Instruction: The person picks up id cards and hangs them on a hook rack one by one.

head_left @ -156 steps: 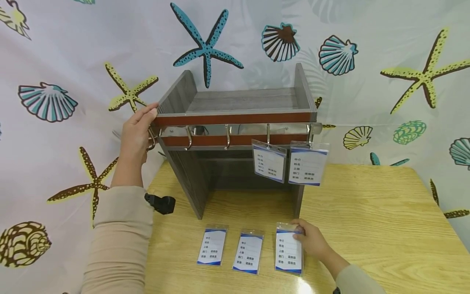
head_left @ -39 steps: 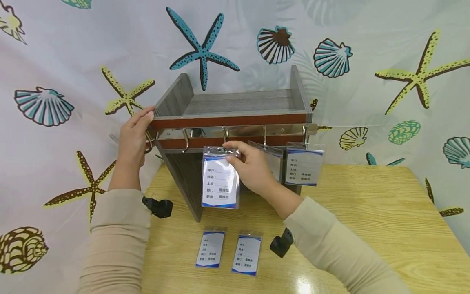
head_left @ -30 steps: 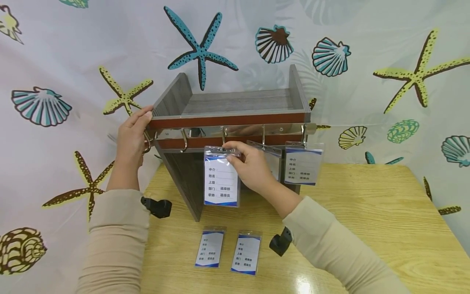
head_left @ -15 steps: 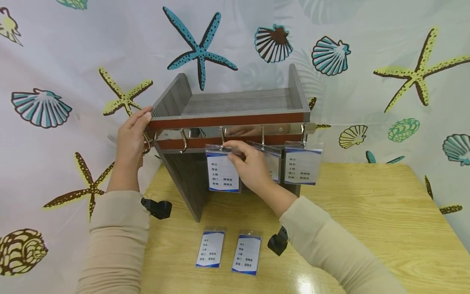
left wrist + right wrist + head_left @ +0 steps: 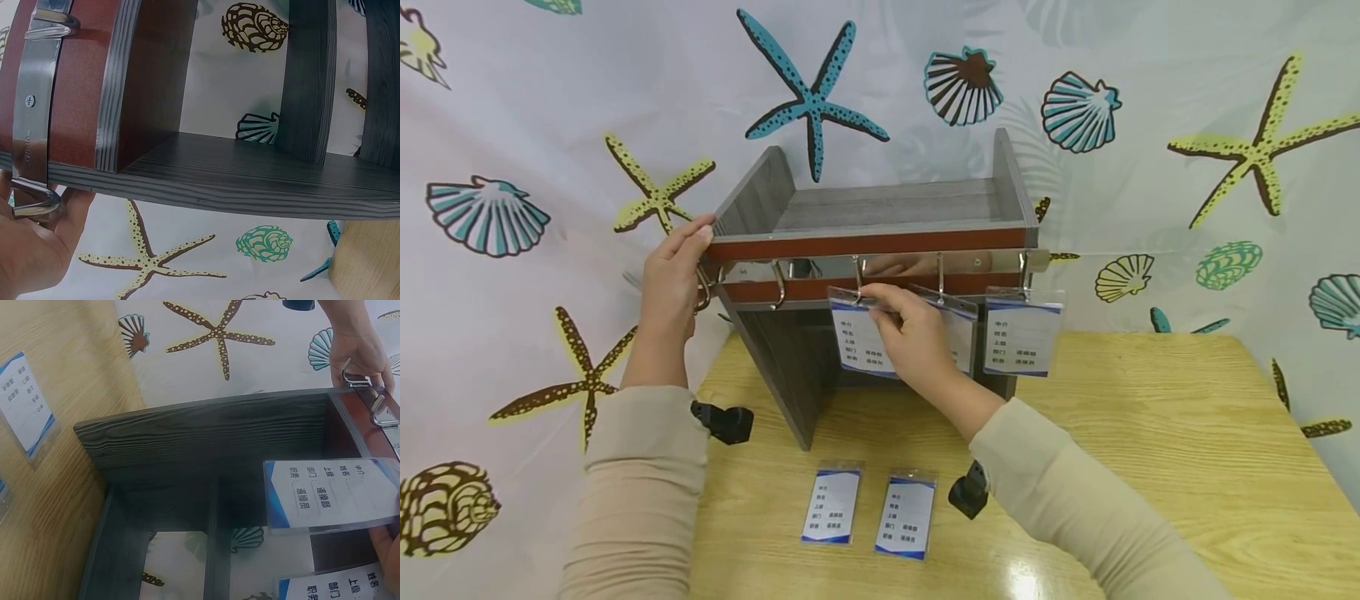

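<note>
In the head view my right hand (image 5: 917, 337) pinches the top of a badge holder (image 5: 852, 335) at the middle hook (image 5: 858, 275) of a metal hook rail (image 5: 902, 265). The badge is tilted; whether its slot is over the hook tip is hidden by my fingers. Its printed card (image 5: 325, 490) also shows in the right wrist view. My left hand (image 5: 672, 283) grips the upper left corner of the grey wooden shelf (image 5: 887, 246), beside the end hook (image 5: 37, 199). Two badge holders hang on the right hooks: one (image 5: 964, 333) partly behind my hand, the other (image 5: 1021, 337) in full view.
Two more badge holders, a left one (image 5: 832, 504) and a right one (image 5: 906, 517), lie face up on the wooden table (image 5: 1150, 433) before the shelf. A patterned cloth (image 5: 880, 50) hangs behind. A hook (image 5: 778, 283) left of the middle holds nothing.
My right hand has carried the badge from the table to the middle hook. Over the last second the badge's lower edge rises and it tilts. The left hand keeps its grip.
</note>
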`<state>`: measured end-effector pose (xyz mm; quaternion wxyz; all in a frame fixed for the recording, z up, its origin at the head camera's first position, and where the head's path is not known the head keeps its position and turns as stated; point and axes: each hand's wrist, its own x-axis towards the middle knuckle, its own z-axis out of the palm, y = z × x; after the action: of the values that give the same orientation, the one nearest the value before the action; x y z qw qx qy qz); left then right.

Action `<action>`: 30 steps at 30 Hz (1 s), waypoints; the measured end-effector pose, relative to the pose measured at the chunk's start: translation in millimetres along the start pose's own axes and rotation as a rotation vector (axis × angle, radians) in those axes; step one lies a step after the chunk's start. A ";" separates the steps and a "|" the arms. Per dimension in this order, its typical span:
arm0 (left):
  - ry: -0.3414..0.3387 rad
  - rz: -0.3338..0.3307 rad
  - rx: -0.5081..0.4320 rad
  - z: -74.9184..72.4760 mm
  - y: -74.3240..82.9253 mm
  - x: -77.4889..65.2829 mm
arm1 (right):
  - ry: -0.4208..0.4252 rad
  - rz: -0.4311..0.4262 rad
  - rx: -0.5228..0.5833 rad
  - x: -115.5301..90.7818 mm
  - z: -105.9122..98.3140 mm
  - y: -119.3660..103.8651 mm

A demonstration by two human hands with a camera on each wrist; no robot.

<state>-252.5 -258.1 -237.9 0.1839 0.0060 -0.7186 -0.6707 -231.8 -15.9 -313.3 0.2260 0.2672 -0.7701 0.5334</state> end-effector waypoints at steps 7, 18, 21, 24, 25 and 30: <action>0.007 0.027 0.018 1.4 0.2 -0.2 | -0.002 -0.060 0.044 -5.8 -4.3 2.7; -0.001 0.029 0.025 0.3 0.5 -1.6 | 0.007 -0.118 0.027 -24.4 -9.7 14.2; 0.003 0.030 0.026 0.0 0.9 -1.5 | 0.000 -0.118 0.020 -31.9 -10.4 19.6; 0.007 0.029 0.036 0.0 0.9 -1.3 | -0.010 -0.109 -0.001 -39.7 -10.8 25.2; 0.009 0.029 0.038 0.1 1.0 -1.4 | -0.014 -0.100 -0.007 -42.4 -10.9 26.9; 0.010 0.028 0.047 -0.3 1.1 -1.7 | -0.047 -0.019 -0.012 -57.1 -9.0 37.0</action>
<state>-250.6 -257.9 -237.3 0.1969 0.0037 -0.7333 -0.6507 -212.3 13.0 -372.5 0.2143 0.2857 -0.7757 0.5203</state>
